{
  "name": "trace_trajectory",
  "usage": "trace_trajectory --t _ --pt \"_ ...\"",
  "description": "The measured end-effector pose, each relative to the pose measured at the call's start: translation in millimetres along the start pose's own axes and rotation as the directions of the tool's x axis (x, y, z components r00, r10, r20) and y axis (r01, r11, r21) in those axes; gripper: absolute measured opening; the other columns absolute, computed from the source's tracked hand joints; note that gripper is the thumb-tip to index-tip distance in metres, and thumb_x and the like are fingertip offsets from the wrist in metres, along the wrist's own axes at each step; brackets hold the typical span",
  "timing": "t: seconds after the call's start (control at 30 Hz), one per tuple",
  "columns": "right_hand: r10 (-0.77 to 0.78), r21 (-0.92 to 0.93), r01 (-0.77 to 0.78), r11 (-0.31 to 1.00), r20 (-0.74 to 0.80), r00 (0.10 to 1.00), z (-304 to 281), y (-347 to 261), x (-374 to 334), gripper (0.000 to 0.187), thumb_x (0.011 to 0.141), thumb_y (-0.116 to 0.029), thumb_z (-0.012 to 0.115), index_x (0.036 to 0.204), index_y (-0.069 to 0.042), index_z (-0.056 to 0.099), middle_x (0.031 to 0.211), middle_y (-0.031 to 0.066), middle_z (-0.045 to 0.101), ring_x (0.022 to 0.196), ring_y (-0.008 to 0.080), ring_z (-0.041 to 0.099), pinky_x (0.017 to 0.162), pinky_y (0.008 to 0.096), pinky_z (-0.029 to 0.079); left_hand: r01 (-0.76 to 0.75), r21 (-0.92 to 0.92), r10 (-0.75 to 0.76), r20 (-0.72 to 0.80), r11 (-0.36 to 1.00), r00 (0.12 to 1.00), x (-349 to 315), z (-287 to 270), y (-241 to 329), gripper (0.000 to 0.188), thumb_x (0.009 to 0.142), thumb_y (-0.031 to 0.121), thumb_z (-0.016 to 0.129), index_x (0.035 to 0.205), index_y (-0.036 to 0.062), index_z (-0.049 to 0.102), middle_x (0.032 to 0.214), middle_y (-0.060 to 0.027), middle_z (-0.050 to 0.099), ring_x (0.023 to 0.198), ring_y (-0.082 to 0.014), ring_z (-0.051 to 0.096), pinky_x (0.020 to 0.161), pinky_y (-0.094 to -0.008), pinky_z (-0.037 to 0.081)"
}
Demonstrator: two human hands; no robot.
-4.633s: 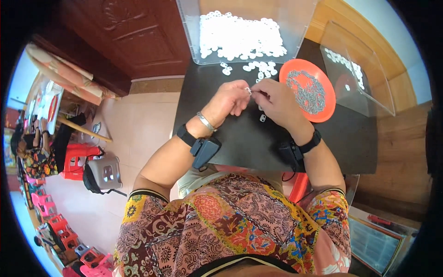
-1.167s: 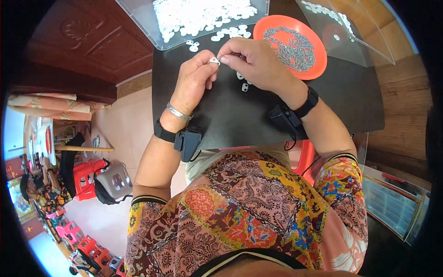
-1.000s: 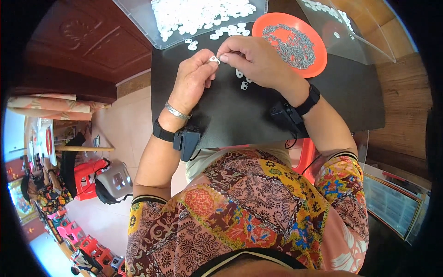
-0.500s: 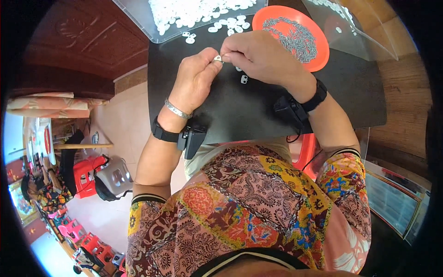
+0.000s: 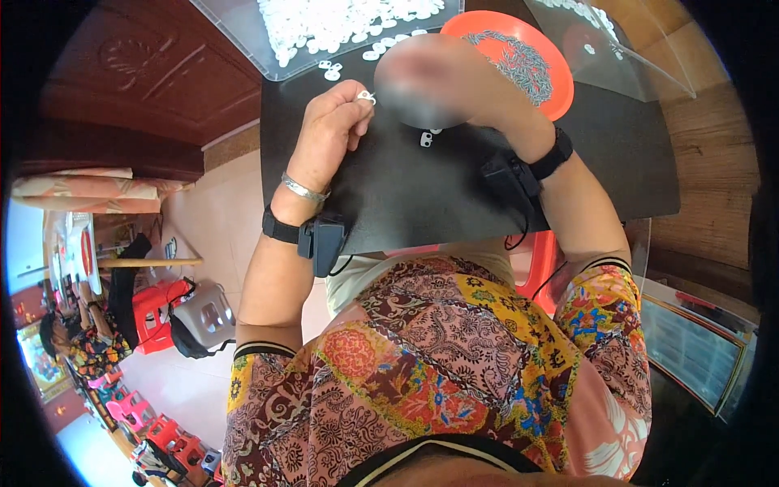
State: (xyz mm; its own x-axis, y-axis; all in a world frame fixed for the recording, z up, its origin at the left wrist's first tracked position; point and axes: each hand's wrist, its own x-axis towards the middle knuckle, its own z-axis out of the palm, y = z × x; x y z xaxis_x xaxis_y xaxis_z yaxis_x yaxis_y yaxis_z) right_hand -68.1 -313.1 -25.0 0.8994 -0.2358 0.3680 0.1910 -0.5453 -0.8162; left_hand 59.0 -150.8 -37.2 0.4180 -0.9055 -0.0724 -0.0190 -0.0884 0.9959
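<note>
White tab (image 5: 366, 96) is pinched between the thumb and forefinger of the left hand (image 5: 337, 122), raised over the black counter (image 5: 406, 195) towards its left edge and its far side. The left hand is thus clamped on the tab, with the other fingers curled in. The right hand (image 5: 446, 85) is held just beside it; its fingers are blurred, so whether they are closed, or anything is gripped by them, cannot be told.

Loose tabs (image 5: 426, 140) are partly covered by the right hand, and a small cluster (image 5: 330, 71) is seen near the far left corner of the counter. Along the far edge a clear bin (image 5: 272, 77) is set at a slant, filled with white pieces (image 5: 333, 24). To its right, an orange plate (image 5: 560, 97) is placed, partly hidden by the right hand; grey pins (image 5: 523, 69) are spread across it. A clear panel (image 5: 649, 49) is stood by the far right corner. A metal bracelet (image 5: 304, 188) is worn on the left wrist, and a black strap on each.
</note>
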Motion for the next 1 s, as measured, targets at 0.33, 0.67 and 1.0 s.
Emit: trace_trajectory --t 0.33,0.67,1.0 --pt "0.086 -0.192 -0.078 0.978 0.036 0.996 15 -9 -7 0.014 0.086 -0.017 0.058 0.086 -0.003 0.058 0.067 0.0054 0.058 0.061 0.0133 0.055 0.056 0.0287 0.043 0.005 -0.054 -0.001 0.065 0.999 0.998 -1 4 -2 0.015 0.086 0.015 0.049 0.073 0.0073 0.052 0.062 0.0029 0.047 0.051 -0.0047 0.04 0.045 -0.019 0.03" --pt "-0.041 -0.225 0.048 0.973 0.035 0.999 24 -9 -8 0.02 0.088 -0.02 0.046 0.083 -0.001 0.052 0.072 0.0205 0.059 0.069 0.0396 0.058 0.062 0.0456 0.045 -0.007 -0.099 0.017 0.1 0.995 0.995 -5 5 -2 0.017 0.088 0.019 0.048 0.075 0.0079 0.051 0.061 0.003 0.046 0.051 -0.0051 0.038 0.046 -0.0194 0.027" --pt "-0.118 -0.578 0.083 0.812 -0.024 0.993 -20 -8 -3 0.017 0.088 -0.02 0.05 0.088 -0.005 0.058 0.077 0.0123 0.06 0.074 0.0324 0.059 0.065 0.0396 0.046 -0.022 -0.139 0.021 -0.011 0.99 1.0 -1 1 2 0.014 0.088 0.017 0.048 0.079 0.0091 0.054 0.06 0.0019 0.05 0.048 -0.0051 0.04 0.045 -0.0184 0.026"
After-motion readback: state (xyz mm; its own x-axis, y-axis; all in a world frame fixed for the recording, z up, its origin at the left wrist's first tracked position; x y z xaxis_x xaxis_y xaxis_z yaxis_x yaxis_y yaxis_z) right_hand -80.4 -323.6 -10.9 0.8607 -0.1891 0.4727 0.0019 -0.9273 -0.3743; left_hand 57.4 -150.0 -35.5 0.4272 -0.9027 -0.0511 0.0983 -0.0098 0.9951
